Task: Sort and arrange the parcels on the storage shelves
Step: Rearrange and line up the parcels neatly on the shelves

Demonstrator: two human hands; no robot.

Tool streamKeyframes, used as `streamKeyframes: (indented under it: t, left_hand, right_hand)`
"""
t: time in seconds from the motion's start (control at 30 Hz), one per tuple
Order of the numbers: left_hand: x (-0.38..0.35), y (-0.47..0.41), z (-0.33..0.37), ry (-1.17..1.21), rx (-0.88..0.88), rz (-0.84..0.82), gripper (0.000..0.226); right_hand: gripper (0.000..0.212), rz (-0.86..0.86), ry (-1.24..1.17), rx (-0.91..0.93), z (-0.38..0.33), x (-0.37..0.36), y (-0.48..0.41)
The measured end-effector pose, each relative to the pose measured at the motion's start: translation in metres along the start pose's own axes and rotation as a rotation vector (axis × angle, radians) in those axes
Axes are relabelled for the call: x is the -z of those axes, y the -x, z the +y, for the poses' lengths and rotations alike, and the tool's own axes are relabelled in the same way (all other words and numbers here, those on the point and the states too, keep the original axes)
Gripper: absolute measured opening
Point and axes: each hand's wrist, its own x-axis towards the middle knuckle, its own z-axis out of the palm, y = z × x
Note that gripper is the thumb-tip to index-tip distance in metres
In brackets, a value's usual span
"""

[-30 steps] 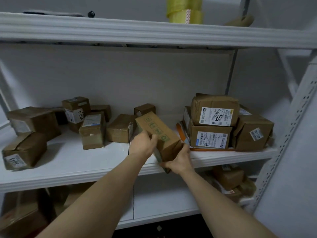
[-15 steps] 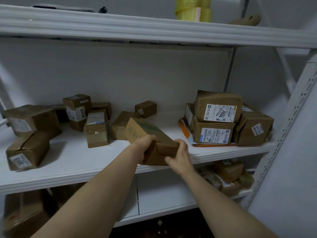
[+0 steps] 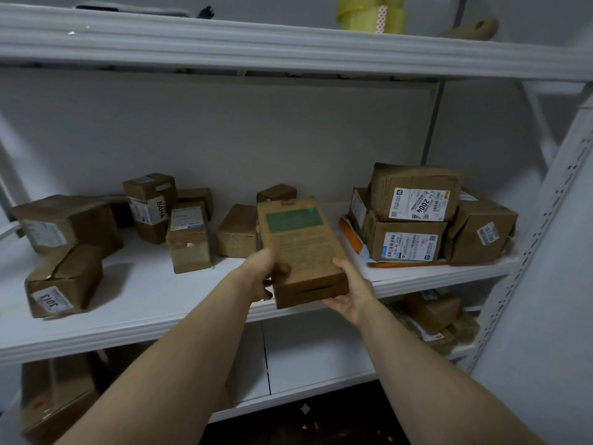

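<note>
Both hands, left hand [image 3: 261,273] and right hand [image 3: 352,292], clamp the flat green-labelled parcel [image 3: 298,248] over the shelf edge [image 3: 160,329], tidy stack [image 3: 414,216] to its right, loose boxes [image 3: 186,236] left unsorted.

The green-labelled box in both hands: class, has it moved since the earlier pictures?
Yes. The green-labelled box has been turned, its green panel now facing up, its far end pointing toward the small box at the back; it sits nearer the stacked parcels.
</note>
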Motion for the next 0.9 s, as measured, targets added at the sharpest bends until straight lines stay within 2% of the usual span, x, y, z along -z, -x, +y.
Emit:
streamKeyframes:
  t: [0.13,0.23,0.33,0.43,0.53,0.7,0.9]
  left_hand:
    - [0.001,-0.012,0.001,-0.11,-0.053,0.082,0.049]
    - [-0.007,-0.003,0.008,-0.181,-0.098,0.083,0.047]
    - [-0.019,0.002,0.015,-0.134,-0.141,0.034,0.028]
    - [-0.029,0.001,0.016,-0.147,-0.183,-0.001,0.029]
    - [-0.032,-0.001,0.014,-0.179,-0.204,-0.001,0.03]
    - [-0.028,-0.007,0.009,-0.196,-0.228,0.043,0.031]
    - [-0.023,-0.011,0.006,-0.165,-0.241,0.034,0.036]
  right_hand:
    - [0.053,0.03,0.016,0.111,-0.004,-0.007,0.002]
    - [0.05,0.046,0.046,0.216,-0.007,-0.013,0.003]
    - [0.054,0.182,0.318,0.427,-0.009,-0.02,0.007]
    - [0.076,0.303,0.665,0.583,-0.008,-0.026,0.015]
    - [0.09,0.287,0.805,0.638,-0.004,-0.029,0.025]
    - [0.096,0.25,0.915,0.675,0.001,-0.032,0.032]
    - [0.105,0.156,0.932,0.652,0.008,-0.034,0.033]
